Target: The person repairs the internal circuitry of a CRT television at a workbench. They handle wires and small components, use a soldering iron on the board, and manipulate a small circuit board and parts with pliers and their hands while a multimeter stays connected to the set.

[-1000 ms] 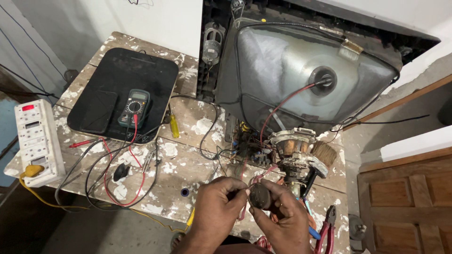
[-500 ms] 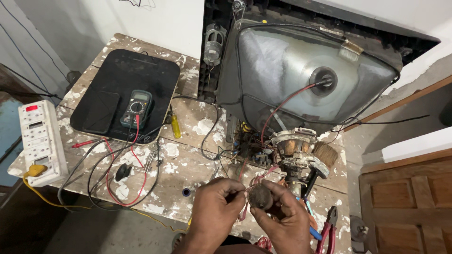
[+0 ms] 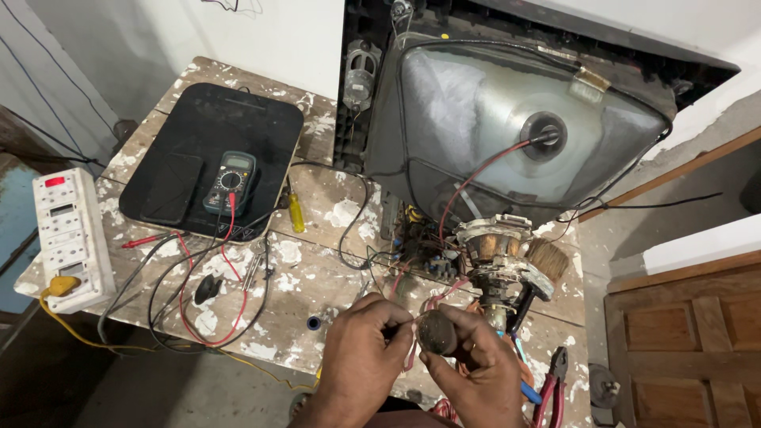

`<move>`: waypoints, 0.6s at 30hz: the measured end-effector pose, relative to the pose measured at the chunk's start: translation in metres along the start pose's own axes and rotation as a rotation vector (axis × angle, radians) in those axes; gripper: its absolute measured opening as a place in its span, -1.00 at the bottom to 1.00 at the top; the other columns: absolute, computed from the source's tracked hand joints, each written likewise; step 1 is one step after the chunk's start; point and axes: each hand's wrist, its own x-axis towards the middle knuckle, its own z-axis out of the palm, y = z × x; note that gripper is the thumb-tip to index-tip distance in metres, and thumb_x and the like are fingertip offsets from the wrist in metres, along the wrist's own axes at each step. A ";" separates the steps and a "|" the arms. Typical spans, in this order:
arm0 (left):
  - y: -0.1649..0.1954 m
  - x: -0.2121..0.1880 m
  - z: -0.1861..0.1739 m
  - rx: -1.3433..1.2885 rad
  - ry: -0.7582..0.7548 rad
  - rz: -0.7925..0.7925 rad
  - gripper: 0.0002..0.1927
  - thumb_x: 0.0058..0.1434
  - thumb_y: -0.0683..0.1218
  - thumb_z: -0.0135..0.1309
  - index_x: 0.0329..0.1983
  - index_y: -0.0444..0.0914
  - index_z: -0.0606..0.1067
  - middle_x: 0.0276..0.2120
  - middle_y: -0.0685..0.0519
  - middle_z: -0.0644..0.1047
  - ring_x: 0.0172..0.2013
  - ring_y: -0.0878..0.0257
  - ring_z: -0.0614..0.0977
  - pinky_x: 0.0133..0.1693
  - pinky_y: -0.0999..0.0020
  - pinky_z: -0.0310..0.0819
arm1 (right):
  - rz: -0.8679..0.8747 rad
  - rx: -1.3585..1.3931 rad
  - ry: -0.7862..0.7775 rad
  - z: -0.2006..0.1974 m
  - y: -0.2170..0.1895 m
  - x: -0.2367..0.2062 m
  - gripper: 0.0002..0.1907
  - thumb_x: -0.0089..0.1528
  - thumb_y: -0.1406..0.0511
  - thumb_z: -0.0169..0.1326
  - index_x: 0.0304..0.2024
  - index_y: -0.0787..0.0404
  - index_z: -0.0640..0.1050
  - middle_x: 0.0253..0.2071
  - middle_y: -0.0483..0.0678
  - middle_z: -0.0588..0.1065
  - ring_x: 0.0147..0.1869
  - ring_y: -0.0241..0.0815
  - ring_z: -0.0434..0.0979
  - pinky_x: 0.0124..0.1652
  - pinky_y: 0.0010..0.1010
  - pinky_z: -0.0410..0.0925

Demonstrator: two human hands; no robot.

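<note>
Okay, I see both hands low at the front edge of the tabletop [image 3: 317,305]; right hand [image 3: 474,379] has its fingers curled round a dark round part [image 3: 437,333], gripping it from below and the side; left hand [image 3: 361,357] sits just beside it, fingers pressed together pinching a thin wire [image 3: 406,337] that runs to the dark part; cannot tell if the wire is soldered on; pink and red leads trail up from there toward the copper-wound yoke [image 3: 495,246] on the neck of the open picture tube [image 3: 507,127]; brush [image 3: 547,260] lies touching the yoke on the right; red-handled pliers [image 3: 552,388] near my right wrist; multimeter [image 3: 229,182] on a black panel [image 3: 206,150] well apart to the left, red and black probe leads looping across the paint-spattered wood; yellow screwdriver [image 3: 295,212] beside the panel; white power strip [image 3: 70,238] at the far left edge.
</note>
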 end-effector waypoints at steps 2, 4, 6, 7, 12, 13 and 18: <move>0.001 0.000 0.001 -0.005 0.012 0.023 -0.94 0.01 -0.26 0.24 -0.46 -0.34 0.57 -0.49 -0.03 0.59 -0.53 0.15 0.67 -0.45 0.27 0.54 | -0.031 -0.011 -0.008 -0.001 0.000 -0.001 -0.36 0.03 0.64 0.23 0.18 0.41 0.46 -0.04 0.09 0.63 0.05 -0.18 0.67 0.05 -0.37 0.50; 0.002 -0.001 0.003 -0.039 -0.006 -0.030 -0.93 0.00 -0.27 0.23 -0.46 -0.34 0.55 -0.49 -0.02 0.59 -0.56 0.19 0.68 -0.48 0.28 0.54 | -0.022 -0.026 -0.020 -0.002 0.001 -0.001 -0.36 0.03 0.64 0.23 0.19 0.41 0.46 -0.04 0.10 0.64 0.04 -0.17 0.67 0.04 -0.37 0.50; 0.001 -0.002 0.005 -0.038 -0.013 -0.059 -0.93 0.00 -0.27 0.23 -0.48 -0.34 0.54 -0.50 -0.02 0.58 -0.56 0.20 0.68 -0.49 0.28 0.54 | -0.020 -0.026 -0.031 -0.004 0.002 -0.001 -0.36 0.03 0.64 0.23 0.19 0.41 0.45 -0.03 0.10 0.64 0.05 -0.16 0.67 0.05 -0.37 0.50; 0.001 -0.002 0.005 -0.037 -0.015 -0.073 -0.92 -0.01 -0.28 0.23 -0.49 -0.34 0.54 -0.51 -0.01 0.58 -0.57 0.20 0.68 -0.50 0.28 0.53 | -0.022 -0.018 -0.037 -0.005 0.002 -0.002 -0.36 0.03 0.64 0.22 0.19 0.41 0.44 -0.01 0.10 0.63 0.07 -0.16 0.67 0.06 -0.36 0.50; -0.001 -0.003 0.010 -0.015 -0.003 -0.029 -0.91 -0.02 -0.27 0.24 -0.49 -0.34 0.54 -0.51 -0.03 0.59 -0.54 0.16 0.68 -0.47 0.27 0.54 | -0.071 -0.055 -0.062 -0.009 0.006 -0.003 -0.34 0.02 0.63 0.24 0.19 0.41 0.43 0.05 0.10 0.60 0.10 -0.16 0.66 0.08 -0.35 0.51; -0.001 -0.004 0.011 -0.010 -0.001 -0.012 -0.91 -0.02 -0.27 0.25 -0.49 -0.34 0.54 -0.50 -0.03 0.59 -0.53 0.15 0.68 -0.47 0.26 0.54 | -0.081 -0.077 -0.075 -0.009 0.007 -0.004 -0.33 0.02 0.63 0.25 0.19 0.41 0.43 0.05 0.10 0.60 0.10 -0.16 0.65 0.08 -0.35 0.50; -0.002 -0.003 0.010 0.042 -0.015 0.013 -0.94 -0.04 -0.27 0.23 -0.51 -0.33 0.55 -0.50 -0.05 0.61 -0.49 0.09 0.68 -0.42 0.22 0.54 | -0.141 -0.105 -0.107 -0.013 0.011 -0.006 -0.35 0.04 0.62 0.27 0.19 0.43 0.44 0.03 0.11 0.60 0.11 -0.16 0.65 0.08 -0.35 0.50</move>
